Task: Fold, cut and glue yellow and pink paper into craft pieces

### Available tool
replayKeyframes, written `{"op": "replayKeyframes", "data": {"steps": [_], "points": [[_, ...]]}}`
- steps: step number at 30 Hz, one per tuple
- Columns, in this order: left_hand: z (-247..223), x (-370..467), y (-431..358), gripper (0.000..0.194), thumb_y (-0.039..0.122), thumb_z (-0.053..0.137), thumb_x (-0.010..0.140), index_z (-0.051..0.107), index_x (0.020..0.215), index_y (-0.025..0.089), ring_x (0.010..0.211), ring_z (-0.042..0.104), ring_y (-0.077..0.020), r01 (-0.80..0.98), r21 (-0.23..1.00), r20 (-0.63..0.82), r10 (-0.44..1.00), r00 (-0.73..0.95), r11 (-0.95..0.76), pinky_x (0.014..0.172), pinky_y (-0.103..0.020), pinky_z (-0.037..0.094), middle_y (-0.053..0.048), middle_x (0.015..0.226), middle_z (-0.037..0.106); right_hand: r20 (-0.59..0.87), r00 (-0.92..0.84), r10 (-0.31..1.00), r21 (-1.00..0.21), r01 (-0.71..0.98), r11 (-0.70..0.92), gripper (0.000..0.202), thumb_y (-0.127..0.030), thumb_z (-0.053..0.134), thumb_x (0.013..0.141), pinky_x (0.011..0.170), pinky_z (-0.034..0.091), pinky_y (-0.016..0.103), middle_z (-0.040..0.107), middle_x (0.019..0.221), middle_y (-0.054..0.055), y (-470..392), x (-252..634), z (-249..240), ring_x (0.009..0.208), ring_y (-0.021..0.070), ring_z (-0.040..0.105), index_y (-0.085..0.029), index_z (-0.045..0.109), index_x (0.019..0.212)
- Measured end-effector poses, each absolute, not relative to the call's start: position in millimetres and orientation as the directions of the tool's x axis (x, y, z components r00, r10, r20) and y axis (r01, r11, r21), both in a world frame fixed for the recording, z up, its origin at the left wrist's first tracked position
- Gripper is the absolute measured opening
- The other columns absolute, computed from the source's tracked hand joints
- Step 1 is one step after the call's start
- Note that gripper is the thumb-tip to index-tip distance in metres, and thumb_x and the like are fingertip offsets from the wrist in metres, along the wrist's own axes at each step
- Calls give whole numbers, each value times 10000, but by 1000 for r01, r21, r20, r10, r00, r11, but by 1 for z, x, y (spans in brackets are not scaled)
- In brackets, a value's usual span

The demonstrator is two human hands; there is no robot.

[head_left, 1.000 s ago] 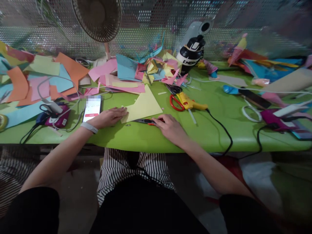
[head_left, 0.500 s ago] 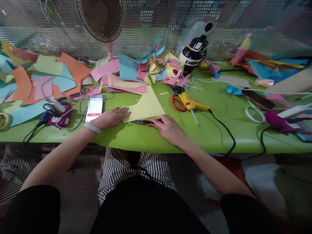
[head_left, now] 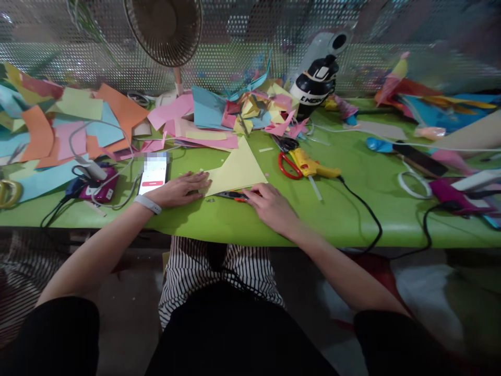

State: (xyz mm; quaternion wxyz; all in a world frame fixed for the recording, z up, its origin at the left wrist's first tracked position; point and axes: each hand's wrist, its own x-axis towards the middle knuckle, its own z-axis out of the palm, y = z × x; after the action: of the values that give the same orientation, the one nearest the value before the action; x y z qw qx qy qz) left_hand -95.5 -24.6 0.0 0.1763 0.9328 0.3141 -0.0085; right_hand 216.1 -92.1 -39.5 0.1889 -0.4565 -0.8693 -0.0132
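A folded sheet of pale yellow paper (head_left: 238, 169) lies in front of me, its peak pointing away. My left hand (head_left: 182, 189) lies with fingers stretched out, the fingertips on the paper's left part. Along the paper's near edge is a slim black and red tool (head_left: 231, 195), tapering to the left; its exact kind is hard to make out. My right hand (head_left: 272, 206) has bent fingers closed at the tool's right end, beside the paper's right corner. The fingers hide that end.
A yellow glue gun (head_left: 309, 164) and red-handled scissors (head_left: 289, 166) lie to the right. A phone (head_left: 154, 175) and a purple power strip (head_left: 104, 188) are at left. Behind are coloured paper scraps (head_left: 213, 107), a black bottle (head_left: 313, 89) and a fan (head_left: 164, 28).
The view has shifted slightly. The paper's left corner and the tool's tip sit a little further right. Both hands keep nearly the same pose.
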Motion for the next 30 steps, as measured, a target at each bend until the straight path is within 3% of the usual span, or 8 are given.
{"op": "replayKeyframes", "data": {"steps": [7, 21, 30], "points": [[0, -97, -17, 580, 423, 345, 1027, 246, 1570, 244, 1531, 92, -192, 579, 327, -198, 545, 815, -747, 1244, -413, 79, -30, 1652, 147, 340, -532, 776, -176, 774, 608, 353, -270, 420, 1015, 808, 521, 452, 607, 1034, 143, -89, 215, -41, 983, 276, 545, -176, 669, 1246], [-1, -98, -14, 590, 428, 329, 1016, 247, 1571, 246, 1533, 80, -186, 586, 298, -222, 543, 810, -753, 1240, -394, 77, -27, 1657, 151, 337, -547, 766, -163, 767, 620, 345, -274, 430, 1019, 796, 523, 424, 613, 1003, 144, -91, 212, -39, 955, 264, 557, -136, 683, 1208], [2, -99, -10, 627, 458, 345, 1004, 244, 1570, 208, 1537, 47, -209, 574, 352, -266, 509, 819, -740, 1236, -412, 37, -55, 1662, 130, 323, -550, 770, -172, 766, 619, 337, -270, 452, 1011, 814, 532, 433, 619, 1017, 148, -89, 210, -37, 971, 271, 556, -130, 680, 1217]]}}
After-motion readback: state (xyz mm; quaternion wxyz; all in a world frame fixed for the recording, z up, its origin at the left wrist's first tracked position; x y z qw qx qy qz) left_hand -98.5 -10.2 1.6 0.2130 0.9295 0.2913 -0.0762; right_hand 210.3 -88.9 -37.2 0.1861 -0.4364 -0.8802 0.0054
